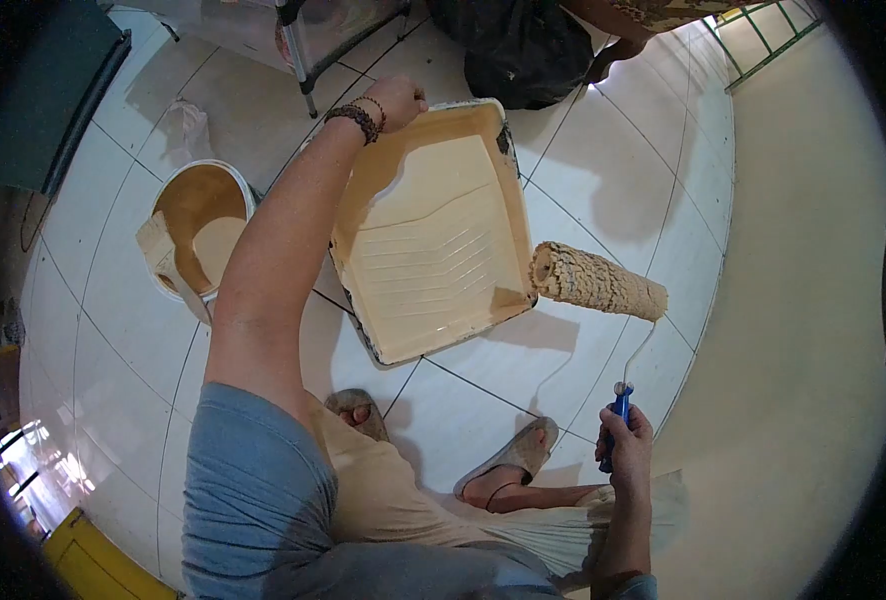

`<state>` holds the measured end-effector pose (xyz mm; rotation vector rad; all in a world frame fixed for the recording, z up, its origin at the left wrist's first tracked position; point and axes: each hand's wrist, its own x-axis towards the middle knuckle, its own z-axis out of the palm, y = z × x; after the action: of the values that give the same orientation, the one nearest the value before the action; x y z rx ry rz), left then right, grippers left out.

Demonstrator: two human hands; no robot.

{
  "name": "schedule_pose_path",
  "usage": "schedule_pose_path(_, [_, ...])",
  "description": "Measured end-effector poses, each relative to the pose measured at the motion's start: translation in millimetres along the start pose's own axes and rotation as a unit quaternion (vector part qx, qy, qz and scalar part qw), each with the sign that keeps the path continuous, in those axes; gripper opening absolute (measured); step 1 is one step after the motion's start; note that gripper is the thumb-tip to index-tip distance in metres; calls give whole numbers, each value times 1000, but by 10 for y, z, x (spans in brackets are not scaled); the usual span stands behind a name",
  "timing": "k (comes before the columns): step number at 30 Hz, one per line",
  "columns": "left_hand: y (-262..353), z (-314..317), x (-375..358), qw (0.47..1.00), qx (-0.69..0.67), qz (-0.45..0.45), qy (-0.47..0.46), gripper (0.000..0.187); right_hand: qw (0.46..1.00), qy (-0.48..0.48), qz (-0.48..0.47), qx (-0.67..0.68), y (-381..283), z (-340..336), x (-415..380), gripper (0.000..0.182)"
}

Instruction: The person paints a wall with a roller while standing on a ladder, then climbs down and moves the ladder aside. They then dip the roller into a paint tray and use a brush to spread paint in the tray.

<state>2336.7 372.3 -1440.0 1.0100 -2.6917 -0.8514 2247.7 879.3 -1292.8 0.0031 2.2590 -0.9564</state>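
Note:
My left hand (400, 103), with dark bracelets at the wrist, is closed at the far rim of a paint tray (516, 190). Cream paint coats the tray's ribbed slope and lies in its deep end, and its edges carry dark smudges. In my right hand (627, 445) is the blue handle of a paint roller (598, 282). Its shaggy, cream-coated sleeve hangs beside the tray's right edge, close to the near right corner. Left of my forearm stands a paint bucket (246, 180) with cream paint inside and a flat, paint-stained piece (158, 243) over its rim.
White floor tiles (103, 350) spread around my sandalled feet. A cream wall (793, 300) rises on the right. At the back are a black bag (523, 50), metal legs (306, 70) and a carved wooden furniture leg (618, 55). A yellow object (98, 560) is at lower left.

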Motion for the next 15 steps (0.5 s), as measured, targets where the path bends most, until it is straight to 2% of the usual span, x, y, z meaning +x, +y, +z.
schedule_pose_path(4, [62, -23, 8, 1000, 2, -4, 11, 19, 1000, -1, 0, 12, 12, -18, -13, 13])
schedule_pose_path(7, [101, -82, 10, 999, 19, 15, -22, 24, 1000, 1, 2, 20, 61, -56, -7, 14])
schedule_pose_path(9, [156, -103, -8, 999, 30, -10, -22, 24, 1000, 1, 4, 24, 74, -67, 0, 14])
schedule_pose_path(15, [12, 12, 89, 998, 61, 1, -10, 25, 1000, 8, 7, 5, 86, -65, 4, 13])
